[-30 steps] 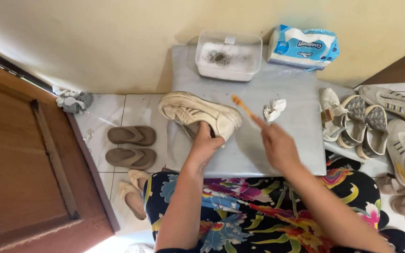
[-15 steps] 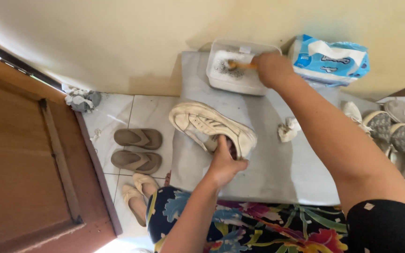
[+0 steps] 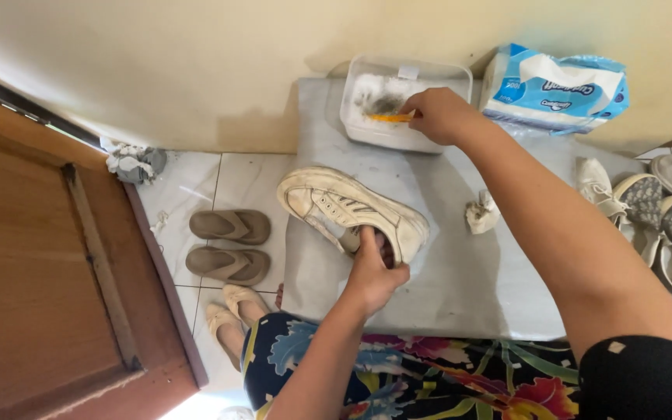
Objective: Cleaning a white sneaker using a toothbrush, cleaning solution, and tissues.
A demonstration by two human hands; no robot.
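Head view, the only one: left hand has its fingers pushed into the opening of a dirty white sneaker, gripping the heel collar and pinning the shoe on its side near the middle of the grey counter, toe toward the counter's left edge. Right hand reaches to the far edge, fingers closed round the orange handle of a small brush whose head dips into a clear plastic tub of foamy, greyish water at the far edge against the wall. Crumpled tissue lies on the counter just right of the sneaker, and a blue-and-white pack of tissues sits at the far right corner. On the tiled floor left of the counter rest a pair of brown flip-flops and a pair of beige sandals; more pale shoes crowd the right side. Wooden door fills the left. To load the brush well, I judge it best to wet the bristles fully, shed the excess on the tub's rim, and keep the sneaker braced firmly so it does not slide.
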